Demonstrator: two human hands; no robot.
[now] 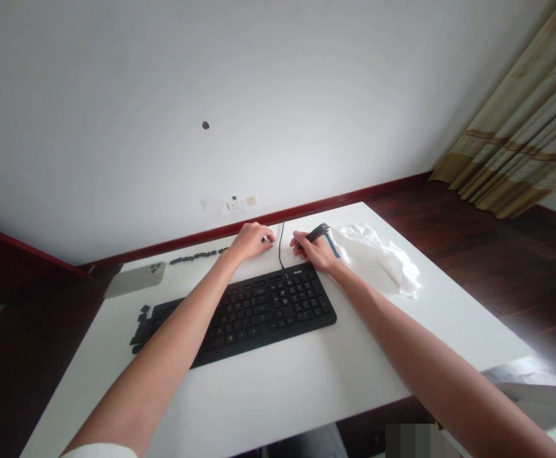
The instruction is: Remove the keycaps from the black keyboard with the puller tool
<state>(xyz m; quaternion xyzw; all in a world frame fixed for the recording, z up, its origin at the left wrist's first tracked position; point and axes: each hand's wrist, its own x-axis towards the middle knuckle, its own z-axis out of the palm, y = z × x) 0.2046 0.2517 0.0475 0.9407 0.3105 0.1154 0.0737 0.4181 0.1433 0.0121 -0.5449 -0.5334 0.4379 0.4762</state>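
Hands: the left hand and the right hand are being held apart, both just beyond the far edge of the keyboard.

Right hand: a dark-handled tool is being gripped between the fingers, its kind unclear, with a blue strip hanging beside it at 3 o'clock.

Left hand: the fingers are being curled downward at the keyboard's 12 o'clock side; whether anything is being gripped cannot be told.

Main object: a black computer keyboard is being left lying flat on the white desk, with its black cable being run out at 12 o'clock.

Loose parts: a row of small black pieces is being kept at 11 o'clock, and a heap of similar pieces at 9 o'clock.

Nearby: a pale-cased phone is being left at 10 o'clock, and a crumpled white cloth at 2 o'clock.
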